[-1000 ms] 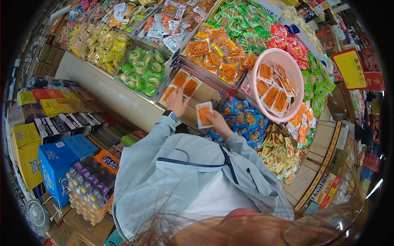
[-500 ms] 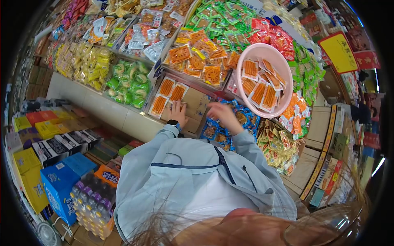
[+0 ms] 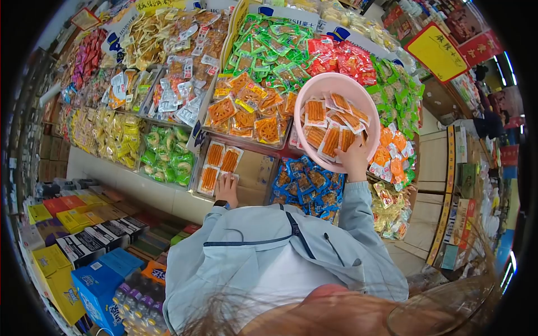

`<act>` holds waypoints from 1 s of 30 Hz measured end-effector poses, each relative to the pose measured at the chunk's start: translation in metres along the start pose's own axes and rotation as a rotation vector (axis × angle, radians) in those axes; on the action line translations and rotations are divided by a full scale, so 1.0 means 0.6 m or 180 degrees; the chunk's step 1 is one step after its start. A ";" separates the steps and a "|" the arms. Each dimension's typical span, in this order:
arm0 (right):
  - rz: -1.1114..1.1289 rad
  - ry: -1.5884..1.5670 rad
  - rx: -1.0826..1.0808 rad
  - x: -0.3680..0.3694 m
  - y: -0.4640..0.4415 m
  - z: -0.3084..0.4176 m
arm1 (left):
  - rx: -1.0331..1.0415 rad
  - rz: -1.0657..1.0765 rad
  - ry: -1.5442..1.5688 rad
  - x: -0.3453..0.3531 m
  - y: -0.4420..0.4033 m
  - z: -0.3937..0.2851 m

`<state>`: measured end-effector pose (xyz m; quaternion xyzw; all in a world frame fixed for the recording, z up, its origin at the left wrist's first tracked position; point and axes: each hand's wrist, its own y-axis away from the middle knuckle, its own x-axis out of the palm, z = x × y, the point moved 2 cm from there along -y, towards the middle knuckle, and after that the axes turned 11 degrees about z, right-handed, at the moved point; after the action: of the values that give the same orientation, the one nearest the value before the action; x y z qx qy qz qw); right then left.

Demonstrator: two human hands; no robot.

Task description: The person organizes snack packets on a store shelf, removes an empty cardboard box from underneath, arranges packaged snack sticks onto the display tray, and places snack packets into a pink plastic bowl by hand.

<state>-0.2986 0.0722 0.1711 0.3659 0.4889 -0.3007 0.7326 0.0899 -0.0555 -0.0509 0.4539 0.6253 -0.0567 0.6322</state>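
Orange stick packets (image 3: 214,154) are in 2 places: 3 lie flat toward the left edge of the cardboard-lined tray (image 3: 255,175), and many more are inside the pink basin (image 3: 363,96), so the smaller part seems laid out. Left hand (image 3: 226,189) comes over the tray's near edge, palm down, fingers loosely extended beside the nearest packet, grasping nothing visible. Right hand (image 3: 354,159) reaches over the basin's near right rim, fingers half curled at the packets; its grip I cannot confirm.

A white strip (image 3: 287,18) is showing "HORSH"; a yellow sign (image 3: 436,52) is bearing handwritten Chinese, a red sign (image 3: 481,49) printed Chinese, both too unclear to read.
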 end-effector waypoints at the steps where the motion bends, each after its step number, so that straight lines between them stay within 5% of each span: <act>1: -0.0097 -0.0031 -0.0126 0.002 -0.006 -0.008 | 0.0022 0.0015 0.0024 0.000 0.000 0.001; 13: -0.0417 -0.0790 -0.0502 -0.064 0.023 -0.044 | -0.0016 -0.0189 0.0363 0.009 -0.006 -0.004; 16: 0.0310 -0.2346 -0.0861 -0.075 0.035 -0.027 | 0.0001 -0.0230 0.0400 0.008 0.006 -0.002; 20: 0.2674 -0.3369 -0.1378 -0.066 0.075 0.056 | 0.0026 -0.0245 0.0347 0.014 0.003 -0.001; 22: 0.3947 -0.2849 -0.1324 0.005 0.084 0.094 | -0.0026 -0.0324 0.0298 0.014 0.002 -0.002; 24: 0.4171 -0.1358 -0.2049 0.107 0.100 0.122 | -0.0121 -0.0450 0.0208 -0.004 0.011 -0.003; 26: 0.3957 -0.0995 -0.2193 0.221 0.108 0.121 | -0.0136 -0.0646 0.0402 -0.013 0.022 -0.003; 30: 0.3124 -0.2514 -0.1578 0.390 0.105 0.132 | -0.0272 -0.0719 0.0662 -0.030 0.051 -0.007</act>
<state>-0.1292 0.0216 -0.0129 0.2294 0.0162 0.0767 0.9702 0.1027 -0.0436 -0.0196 0.3568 0.7364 -0.0534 0.5723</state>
